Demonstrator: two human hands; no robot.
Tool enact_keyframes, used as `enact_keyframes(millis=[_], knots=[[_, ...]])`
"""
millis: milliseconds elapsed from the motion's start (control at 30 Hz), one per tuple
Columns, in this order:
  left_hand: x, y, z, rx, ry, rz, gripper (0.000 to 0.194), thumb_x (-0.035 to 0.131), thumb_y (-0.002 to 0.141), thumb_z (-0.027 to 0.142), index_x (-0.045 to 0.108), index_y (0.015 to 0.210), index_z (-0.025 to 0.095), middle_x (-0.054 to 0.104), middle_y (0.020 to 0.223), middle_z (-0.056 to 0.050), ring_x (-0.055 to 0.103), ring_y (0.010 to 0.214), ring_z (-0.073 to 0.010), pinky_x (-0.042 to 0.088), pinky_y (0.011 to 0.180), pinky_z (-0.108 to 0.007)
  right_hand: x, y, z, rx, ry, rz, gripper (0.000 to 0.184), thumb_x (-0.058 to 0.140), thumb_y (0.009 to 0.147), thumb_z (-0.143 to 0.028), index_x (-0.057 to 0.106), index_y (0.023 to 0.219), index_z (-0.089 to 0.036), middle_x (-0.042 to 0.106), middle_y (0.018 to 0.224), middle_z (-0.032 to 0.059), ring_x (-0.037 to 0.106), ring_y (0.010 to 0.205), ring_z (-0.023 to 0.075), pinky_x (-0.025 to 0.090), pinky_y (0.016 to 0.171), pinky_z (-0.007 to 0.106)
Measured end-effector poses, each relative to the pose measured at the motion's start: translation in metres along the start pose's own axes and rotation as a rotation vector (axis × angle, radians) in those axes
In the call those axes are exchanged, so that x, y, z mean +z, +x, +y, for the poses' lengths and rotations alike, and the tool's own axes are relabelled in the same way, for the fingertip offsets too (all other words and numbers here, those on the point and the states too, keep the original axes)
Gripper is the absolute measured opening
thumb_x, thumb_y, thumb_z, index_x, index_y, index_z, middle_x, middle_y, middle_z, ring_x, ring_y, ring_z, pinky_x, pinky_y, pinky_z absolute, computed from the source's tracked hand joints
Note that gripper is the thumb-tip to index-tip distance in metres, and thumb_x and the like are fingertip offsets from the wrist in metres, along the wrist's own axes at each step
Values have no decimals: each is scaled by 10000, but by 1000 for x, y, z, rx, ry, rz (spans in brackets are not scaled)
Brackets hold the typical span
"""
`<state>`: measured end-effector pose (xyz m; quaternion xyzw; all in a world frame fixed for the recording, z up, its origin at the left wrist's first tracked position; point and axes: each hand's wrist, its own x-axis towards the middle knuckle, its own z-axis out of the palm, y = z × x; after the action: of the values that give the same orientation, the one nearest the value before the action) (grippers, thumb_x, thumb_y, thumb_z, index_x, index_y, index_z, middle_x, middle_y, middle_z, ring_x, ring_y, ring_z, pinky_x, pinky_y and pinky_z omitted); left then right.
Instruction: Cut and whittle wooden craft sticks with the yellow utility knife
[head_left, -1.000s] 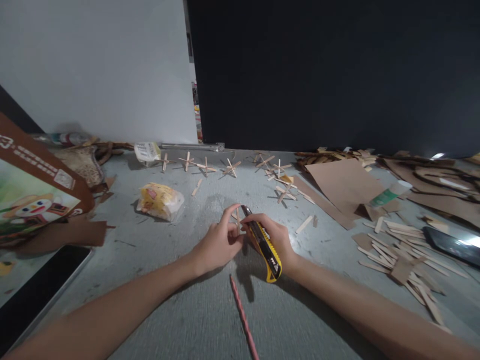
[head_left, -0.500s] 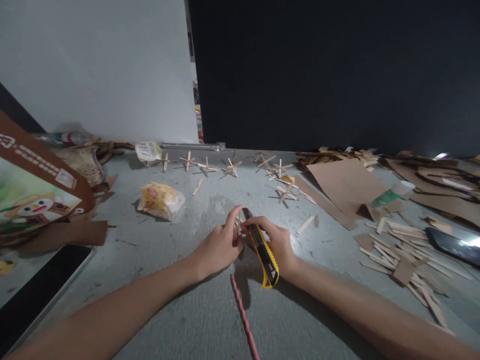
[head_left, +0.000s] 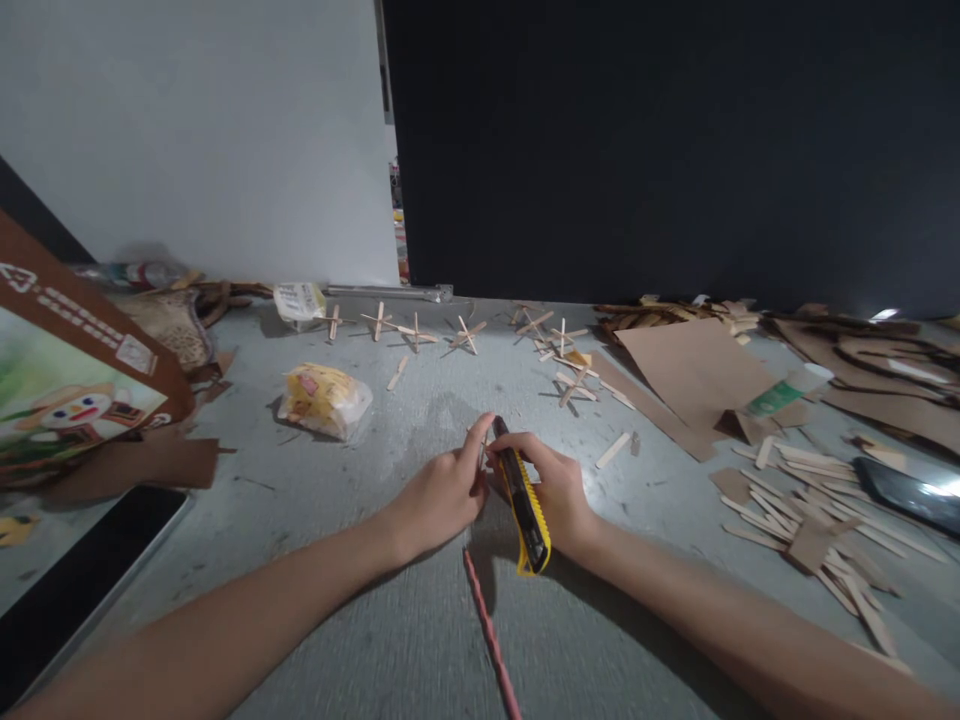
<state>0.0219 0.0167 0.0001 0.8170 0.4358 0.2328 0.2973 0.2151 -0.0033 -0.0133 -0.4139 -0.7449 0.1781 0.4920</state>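
My right hand [head_left: 559,490] is closed round a yellow and black utility knife [head_left: 526,510], its tip pointing away from me. Fingers bent, my left hand [head_left: 450,490] pinches a small wooden stick [head_left: 484,447] right beside the knife's front end; most of the stick is hidden by the fingers. Below the hands a thin pink twisted rod [head_left: 489,635] lies on the grey table [head_left: 390,640]. Farther back stand several small crossed-stick pieces, among them one crossed-stick piece [head_left: 468,335] in the middle and another [head_left: 576,385] to the right.
A pile of wooden sticks [head_left: 814,530], a dark phone [head_left: 907,490], a glue stick [head_left: 787,390] and cardboard [head_left: 690,375] lie at right. On the left are a yellow snack packet [head_left: 324,400], a brown paper bag [head_left: 90,370] and another phone [head_left: 90,590]. Panels [head_left: 660,150] rise behind.
My left index finger has shifted slightly right, hiding more of the stick. The knife in my right hand has turned a little more upright, its rear end swinging left.
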Motion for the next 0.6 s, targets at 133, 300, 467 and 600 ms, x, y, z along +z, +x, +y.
enact_keyframes(millis=[133,300,467,600], knots=[[-2,-1,3,-29,20,-41,875,587,952,131,215,1737,236,725,865,-39,729,798,-254,569,795,-362,3,-1,-1,26,-34,22,280,632,849,-119,671,1081,-270,783,893,15,754,744,203,606,705,303],[-2,-2,2,-17,63,-47,892,589,951,129,192,1742,243,777,1069,-121,767,946,-293,567,831,-380,4,0,-1,-9,-33,35,320,609,810,-99,661,1078,-265,786,891,9,753,738,192,593,692,283],[0,-1,0,-7,1,-36,890,572,930,113,206,1733,227,747,914,-48,729,828,-247,521,762,-336,4,2,1,-12,-57,49,301,648,808,-91,669,1061,-253,785,880,6,746,725,183,588,696,281],[-2,2,-1,11,-133,8,837,553,916,98,270,1695,210,657,756,45,628,693,-174,446,704,-288,2,4,1,10,-22,89,207,690,876,-145,668,1054,-249,774,850,0,741,708,181,583,684,280]])
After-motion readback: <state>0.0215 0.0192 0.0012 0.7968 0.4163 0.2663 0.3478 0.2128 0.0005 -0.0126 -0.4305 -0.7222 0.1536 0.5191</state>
